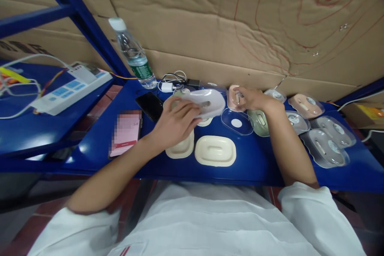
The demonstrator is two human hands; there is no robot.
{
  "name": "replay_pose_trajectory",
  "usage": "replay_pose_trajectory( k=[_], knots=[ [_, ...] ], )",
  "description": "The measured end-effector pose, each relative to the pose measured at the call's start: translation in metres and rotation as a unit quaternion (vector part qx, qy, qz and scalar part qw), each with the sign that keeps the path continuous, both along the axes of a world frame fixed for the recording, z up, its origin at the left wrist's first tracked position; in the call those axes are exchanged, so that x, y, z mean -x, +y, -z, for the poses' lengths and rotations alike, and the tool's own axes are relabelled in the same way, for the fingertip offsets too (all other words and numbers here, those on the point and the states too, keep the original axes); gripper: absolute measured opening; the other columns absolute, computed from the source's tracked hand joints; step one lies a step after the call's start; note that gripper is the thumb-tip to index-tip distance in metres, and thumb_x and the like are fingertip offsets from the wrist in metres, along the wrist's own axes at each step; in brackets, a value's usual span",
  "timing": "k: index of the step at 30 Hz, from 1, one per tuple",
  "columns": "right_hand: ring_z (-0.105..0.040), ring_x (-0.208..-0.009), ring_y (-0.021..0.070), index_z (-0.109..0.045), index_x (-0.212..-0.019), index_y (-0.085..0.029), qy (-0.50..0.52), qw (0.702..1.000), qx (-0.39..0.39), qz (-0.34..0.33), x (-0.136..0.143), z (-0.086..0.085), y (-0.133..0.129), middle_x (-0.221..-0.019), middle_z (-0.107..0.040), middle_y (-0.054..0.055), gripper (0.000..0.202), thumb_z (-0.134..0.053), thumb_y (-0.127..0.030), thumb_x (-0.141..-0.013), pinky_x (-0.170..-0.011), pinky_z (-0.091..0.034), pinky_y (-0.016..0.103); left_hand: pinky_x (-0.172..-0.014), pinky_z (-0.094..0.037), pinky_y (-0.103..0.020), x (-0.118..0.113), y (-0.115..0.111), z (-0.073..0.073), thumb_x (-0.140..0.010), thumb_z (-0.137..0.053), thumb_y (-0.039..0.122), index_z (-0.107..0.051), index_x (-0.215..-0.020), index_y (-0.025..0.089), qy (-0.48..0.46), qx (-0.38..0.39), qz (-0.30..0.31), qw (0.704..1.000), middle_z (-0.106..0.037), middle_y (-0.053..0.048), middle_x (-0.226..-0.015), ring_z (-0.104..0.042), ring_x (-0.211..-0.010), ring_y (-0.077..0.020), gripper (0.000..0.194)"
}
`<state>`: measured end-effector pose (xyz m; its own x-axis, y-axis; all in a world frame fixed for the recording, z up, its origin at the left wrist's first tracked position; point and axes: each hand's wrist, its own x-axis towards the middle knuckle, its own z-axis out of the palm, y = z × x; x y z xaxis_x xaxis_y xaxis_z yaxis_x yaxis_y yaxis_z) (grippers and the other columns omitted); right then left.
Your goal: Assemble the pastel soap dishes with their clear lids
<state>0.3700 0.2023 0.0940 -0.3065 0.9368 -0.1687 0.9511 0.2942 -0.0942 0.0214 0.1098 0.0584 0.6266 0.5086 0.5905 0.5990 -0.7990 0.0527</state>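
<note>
My left hand [177,122] is closed on a whitish oval plastic piece [210,102], lifted over the blue table. Farther right, my right hand [250,98] reaches to a pink lidded box [235,102], its fingertips at the box's top; whether they grip it I cannot tell. Just below lies a clear lid with a white round sticker [237,124], beside a green box [259,122]. Two cream dishes lie nearer the front edge, one [215,151] in full view and another [180,148] partly under my left hand.
Several packed grey and pink boxes [325,148] stand at the right. A water bottle [139,66], chargers [167,87], a dark phone [150,106] and a lit phone [126,132] are at the left. Behind rises a cardboard wall [195,28]; a power strip [72,90] lies far left.
</note>
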Motion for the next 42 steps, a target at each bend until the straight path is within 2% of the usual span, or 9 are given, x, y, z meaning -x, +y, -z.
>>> replay_pose_trajectory(
  k=[5,9,13,17,20,23,26,33,42],
  knots=[
    [-0.058,-0.146,0.0388,-0.048,-0.166,-0.025,0.056,0.997,0.048,-0.001,-0.005,-0.016,-0.005,-0.164,-0.058,0.012,0.083,-0.077,-0.042,-0.091,-0.123,-0.047,0.053,-0.111,-0.043,-0.063,0.008,0.018,0.006,-0.110,-0.053,0.030,-0.069,-0.124,0.020,0.037,0.007,-0.099,0.994,-0.079,-0.016,-0.122,-0.069,-0.119,-0.0359,0.024],
    [-0.064,-0.139,0.0321,-0.056,-0.160,-0.031,0.131,0.990,0.054,-0.011,-0.024,-0.032,-0.010,-0.158,-0.064,0.004,0.066,-0.071,-0.046,-0.097,-0.122,-0.050,0.051,-0.114,-0.041,-0.066,0.007,0.020,0.014,-0.108,-0.051,0.026,-0.068,-0.132,0.019,0.063,0.023,-0.098,0.993,-0.074,-0.019,-0.133,-0.066,-0.127,-0.0382,0.031],
    [-0.066,-0.133,0.0336,-0.064,-0.150,-0.014,0.120,0.991,-0.013,0.051,-0.034,-0.045,-0.018,-0.150,-0.067,0.019,0.052,-0.061,-0.038,-0.104,-0.116,-0.051,0.047,-0.122,-0.032,-0.068,0.006,0.016,0.014,-0.107,-0.047,0.017,-0.063,-0.145,0.021,0.058,0.015,-0.102,0.993,-0.061,-0.021,-0.154,-0.061,-0.138,-0.0388,0.041],
    [-0.071,-0.118,0.0317,-0.073,-0.132,-0.016,0.141,0.990,0.011,-0.009,-0.020,-0.053,-0.030,-0.132,-0.077,0.018,0.038,-0.058,-0.037,-0.104,-0.106,-0.054,0.043,-0.117,-0.039,-0.064,0.005,0.012,0.010,-0.107,-0.049,0.018,-0.062,-0.145,0.022,0.047,-0.004,-0.078,0.996,-0.058,-0.021,-0.157,-0.058,-0.141,-0.0393,0.040],
    [-0.074,-0.112,0.0305,-0.075,-0.128,-0.025,0.153,0.983,0.087,-0.055,-0.006,-0.050,-0.035,-0.127,-0.080,0.010,0.035,-0.059,-0.041,-0.100,-0.100,-0.059,0.042,-0.102,-0.049,-0.050,0.001,0.006,0.008,-0.109,-0.053,0.024,-0.068,-0.134,0.022,0.063,0.018,0.017,0.998,-0.071,-0.015,-0.139,-0.068,-0.123,-0.0319,0.029],
    [-0.074,-0.114,0.0339,-0.075,-0.131,-0.030,0.091,0.992,0.081,-0.026,0.005,-0.037,-0.034,-0.130,-0.079,0.006,0.043,-0.071,-0.045,-0.090,-0.099,-0.060,0.044,-0.095,-0.049,-0.041,-0.008,-0.006,0.010,-0.111,-0.055,0.028,-0.072,-0.123,0.022,0.095,0.035,0.123,0.987,-0.077,-0.010,-0.121,-0.071,-0.109,-0.0248,0.022],
    [-0.075,-0.111,0.0346,-0.077,-0.125,-0.032,0.017,0.996,0.089,-0.001,0.015,-0.020,-0.028,-0.123,-0.080,0.005,0.044,-0.078,-0.051,-0.085,-0.093,-0.060,0.041,-0.095,-0.049,-0.039,-0.016,-0.015,0.015,-0.112,-0.056,0.032,-0.074,-0.114,0.021,0.118,0.042,0.175,0.977,-0.077,-0.008,-0.113,-0.071,-0.103,-0.0223,0.021],
    [-0.075,-0.108,0.0329,-0.080,-0.112,-0.022,-0.012,0.997,0.072,0.000,0.030,0.003,-0.011,-0.117,-0.081,0.012,0.028,-0.067,-0.042,-0.096,-0.093,-0.055,0.038,-0.090,-0.050,-0.038,-0.014,-0.007,0.027,-0.111,-0.058,0.040,-0.074,-0.112,0.018,0.128,0.037,0.170,0.976,-0.077,-0.008,-0.104,-0.072,-0.097,-0.0238,0.028],
    [-0.073,-0.107,0.0298,-0.077,-0.118,-0.024,0.010,0.997,0.076,-0.011,0.020,-0.001,-0.009,-0.121,-0.079,0.010,0.033,-0.068,-0.046,-0.095,-0.088,-0.054,0.034,-0.091,-0.050,-0.038,-0.015,-0.008,0.028,-0.111,-0.056,0.047,-0.073,-0.112,0.019,0.144,0.054,0.164,0.974,-0.076,-0.007,-0.104,-0.072,-0.097,-0.0232,0.033]
  ],
)
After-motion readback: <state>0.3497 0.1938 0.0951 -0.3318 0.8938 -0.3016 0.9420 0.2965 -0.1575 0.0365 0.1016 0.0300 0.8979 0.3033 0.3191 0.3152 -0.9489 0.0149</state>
